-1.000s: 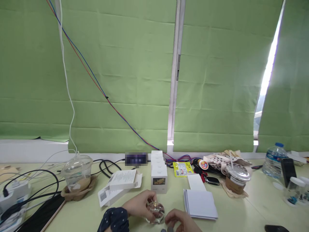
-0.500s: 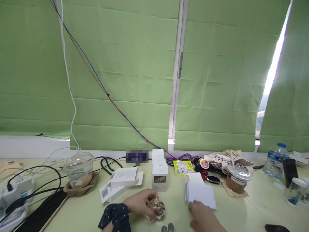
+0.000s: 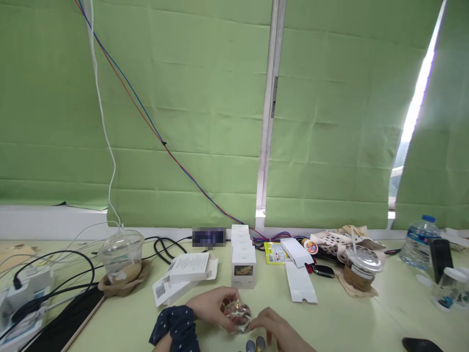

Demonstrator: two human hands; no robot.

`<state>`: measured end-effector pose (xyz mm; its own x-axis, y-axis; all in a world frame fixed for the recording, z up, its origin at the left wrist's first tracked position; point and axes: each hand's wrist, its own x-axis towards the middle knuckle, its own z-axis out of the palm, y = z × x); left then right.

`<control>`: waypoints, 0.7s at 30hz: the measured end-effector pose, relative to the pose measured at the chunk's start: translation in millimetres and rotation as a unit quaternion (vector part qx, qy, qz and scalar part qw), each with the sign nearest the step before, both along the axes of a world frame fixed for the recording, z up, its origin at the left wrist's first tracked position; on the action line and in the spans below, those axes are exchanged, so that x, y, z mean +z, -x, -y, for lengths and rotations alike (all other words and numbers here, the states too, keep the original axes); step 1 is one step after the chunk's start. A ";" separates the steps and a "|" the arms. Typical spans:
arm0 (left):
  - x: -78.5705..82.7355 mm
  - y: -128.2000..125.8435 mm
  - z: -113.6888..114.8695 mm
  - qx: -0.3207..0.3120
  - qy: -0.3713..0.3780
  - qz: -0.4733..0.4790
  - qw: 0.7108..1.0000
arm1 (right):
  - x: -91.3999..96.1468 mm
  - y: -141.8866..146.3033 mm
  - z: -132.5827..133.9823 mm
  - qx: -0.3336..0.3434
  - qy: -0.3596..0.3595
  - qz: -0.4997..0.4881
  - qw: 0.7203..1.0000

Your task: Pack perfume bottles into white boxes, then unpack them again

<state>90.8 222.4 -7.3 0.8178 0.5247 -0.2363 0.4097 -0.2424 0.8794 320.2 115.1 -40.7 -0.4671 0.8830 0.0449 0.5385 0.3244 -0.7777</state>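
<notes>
Back from the white sheets it was reaching toward half a second ago, the right hand (image 3: pixel 273 325) now rests against the small clear jar (image 3: pixel 237 315), fingertips touching its right side, while those flat white cartons (image 3: pixel 300 281) lie spread apart rather than stacked. The left hand (image 3: pixel 210 308) is clasped around the jar from the left, with a dotted dark sleeve (image 3: pixel 176 330) at its wrist. The jar stands on the desk (image 3: pixel 351 318) just in front of the row of small white boxes (image 3: pixel 242 254), and two small round metal pieces (image 3: pixel 255 344) lie just in front of the jar. Judging by both hands closing on the jar, the step in hand is work on its gold top or lid; the next move would call for a steady left grip while the right fingers pinch a small part. Writing is scarce: a barcode label shows on the opened box (image 3: pixel 172 286) left of the row, with print too small to read, as on the yellow packet (image 3: pixel 275 253) and the picture on the front white box.
</notes>
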 end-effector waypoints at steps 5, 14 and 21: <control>3.3 2.0 0.7 0.006 0.015 -0.014 1.000 | -37.8 14.4 -8.4 -0.029 -0.018 0.002 0.999; 13.4 3.5 7.1 -0.002 0.035 -0.028 0.999 | 3.3 6.5 5.2 -0.174 -0.024 0.090 0.980; 12.0 -6.5 18.7 -0.052 0.129 0.015 0.990 | 9.7 -2.0 8.5 -0.235 -0.049 0.101 0.966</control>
<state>97.3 203.6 4.7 0.8727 0.3628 -0.3266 0.3675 -0.0479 0.9288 322.2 106.6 -31.0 -0.0243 0.9958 0.0879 0.7814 0.0738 -0.6196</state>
